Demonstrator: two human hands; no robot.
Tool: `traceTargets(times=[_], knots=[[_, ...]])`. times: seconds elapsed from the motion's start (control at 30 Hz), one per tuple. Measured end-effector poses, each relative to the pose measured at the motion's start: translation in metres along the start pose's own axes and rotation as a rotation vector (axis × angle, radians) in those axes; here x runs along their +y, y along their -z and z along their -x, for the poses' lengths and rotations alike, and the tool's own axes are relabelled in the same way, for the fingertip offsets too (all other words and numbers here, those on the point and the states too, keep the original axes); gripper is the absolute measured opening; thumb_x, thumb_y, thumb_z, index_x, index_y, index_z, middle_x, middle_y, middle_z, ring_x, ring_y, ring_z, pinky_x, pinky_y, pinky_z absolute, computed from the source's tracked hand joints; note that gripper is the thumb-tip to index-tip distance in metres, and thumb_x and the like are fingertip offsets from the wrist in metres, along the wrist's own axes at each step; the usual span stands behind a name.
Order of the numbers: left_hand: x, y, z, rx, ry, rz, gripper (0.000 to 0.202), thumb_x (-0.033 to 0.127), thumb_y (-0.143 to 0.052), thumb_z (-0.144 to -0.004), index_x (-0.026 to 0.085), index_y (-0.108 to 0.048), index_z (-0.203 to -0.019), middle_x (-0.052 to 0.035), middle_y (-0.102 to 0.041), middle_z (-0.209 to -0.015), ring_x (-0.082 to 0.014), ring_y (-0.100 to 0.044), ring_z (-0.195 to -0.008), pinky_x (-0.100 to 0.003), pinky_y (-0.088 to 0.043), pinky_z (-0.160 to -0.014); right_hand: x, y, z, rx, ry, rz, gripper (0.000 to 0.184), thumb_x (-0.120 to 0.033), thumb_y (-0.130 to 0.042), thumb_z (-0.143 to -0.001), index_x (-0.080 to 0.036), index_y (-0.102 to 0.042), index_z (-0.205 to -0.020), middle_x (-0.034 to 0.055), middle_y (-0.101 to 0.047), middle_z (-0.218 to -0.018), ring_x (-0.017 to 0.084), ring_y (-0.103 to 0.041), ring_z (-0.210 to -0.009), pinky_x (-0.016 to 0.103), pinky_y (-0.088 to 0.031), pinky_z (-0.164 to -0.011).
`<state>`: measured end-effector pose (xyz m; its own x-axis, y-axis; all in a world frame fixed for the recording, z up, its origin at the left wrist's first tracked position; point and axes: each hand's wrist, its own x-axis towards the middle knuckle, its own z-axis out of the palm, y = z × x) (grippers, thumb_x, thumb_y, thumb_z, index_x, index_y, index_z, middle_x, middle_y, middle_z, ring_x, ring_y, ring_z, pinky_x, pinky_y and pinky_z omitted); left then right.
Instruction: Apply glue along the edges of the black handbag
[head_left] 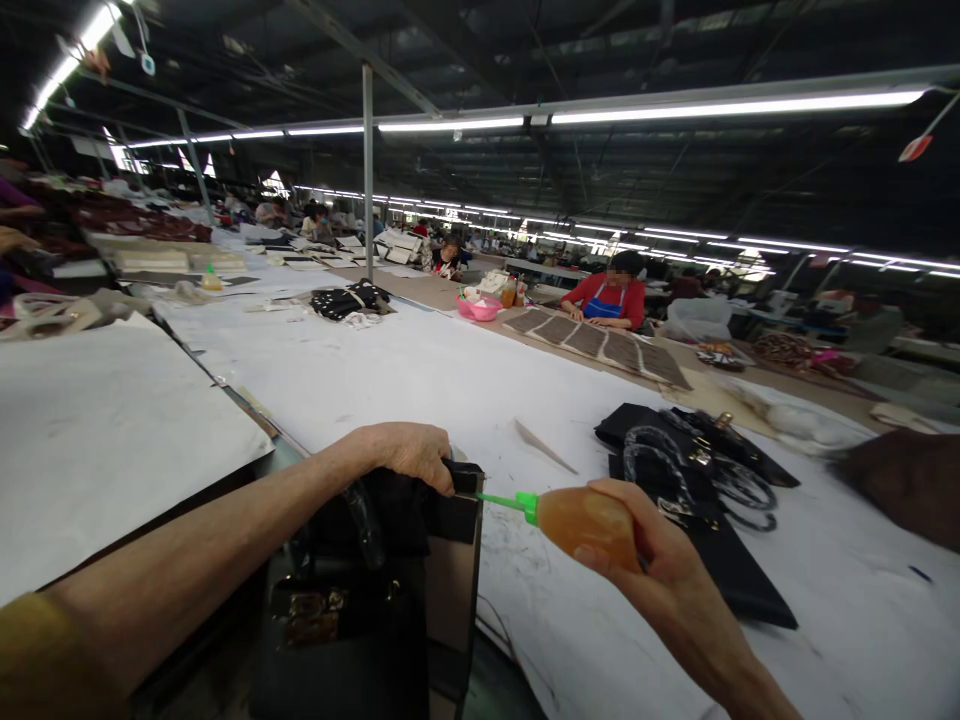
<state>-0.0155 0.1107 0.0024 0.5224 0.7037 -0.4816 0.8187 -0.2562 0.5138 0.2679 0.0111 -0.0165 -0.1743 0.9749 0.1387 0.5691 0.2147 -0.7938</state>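
My right hand (652,560) is wrapped round a glue bottle (581,522) of amber liquid with a green cap and thin green nozzle. The bottle lies almost level, its nozzle tip pointing left at the upper edge of a black handbag (345,650). With bent fingers, my left hand (416,455) grips a black flap at that edge, close to the nozzle tip. Gold hardware (315,612) shows on the bag's front, and a brown inner panel (452,570) is exposed on its right side. My left fingertips are partly hidden behind the flap.
Black handbags (697,470) with wrapped handles lie on the white-covered table (420,370) to the right. A co-worker in red (611,290) sits across, beside brown panels (600,340) and a pink basin (480,308). Another glue bottle (211,280) stands far left.
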Motion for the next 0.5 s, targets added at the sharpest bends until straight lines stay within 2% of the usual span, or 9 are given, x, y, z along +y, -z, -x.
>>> traceTargets(times=[0.13,0.27,0.5], knots=[[-0.001,0.001,0.001,0.001,-0.008,0.01,0.027,0.039,-0.059,-0.064,0.015,-0.067,-0.072,-0.0002,-0.06,-0.059,-0.0146,-0.05,-0.051,-0.023,-0.034,-0.043,0.003,0.0,0.004,0.046,0.059,0.04,0.045,-0.047,-0.065,-0.077,-0.024,-0.048,-0.112,0.0021,-0.061,-0.103,0.021,-0.06,-0.088,0.028,-0.047,-0.079],[0.001,0.002,0.002,-0.01,-0.006,0.014,0.028,0.04,-0.059,-0.063,0.015,-0.067,-0.072,-0.0005,-0.062,-0.061,-0.0147,-0.05,-0.052,-0.023,-0.036,-0.045,0.004,0.002,0.007,0.102,0.056,0.03,0.048,-0.047,-0.066,-0.076,-0.024,-0.048,-0.114,0.003,-0.062,-0.103,0.023,-0.061,-0.086,0.029,-0.049,-0.077],[0.007,0.012,-0.001,0.036,-0.034,-0.06,0.027,0.04,-0.057,-0.063,0.014,-0.065,-0.066,0.0017,-0.054,-0.053,-0.0127,-0.045,-0.048,-0.024,-0.032,-0.043,0.006,0.005,0.002,0.095,0.046,0.022,0.045,-0.047,-0.066,-0.076,-0.024,-0.049,-0.111,0.0014,-0.063,-0.1,0.021,-0.061,-0.085,0.027,-0.049,-0.072]])
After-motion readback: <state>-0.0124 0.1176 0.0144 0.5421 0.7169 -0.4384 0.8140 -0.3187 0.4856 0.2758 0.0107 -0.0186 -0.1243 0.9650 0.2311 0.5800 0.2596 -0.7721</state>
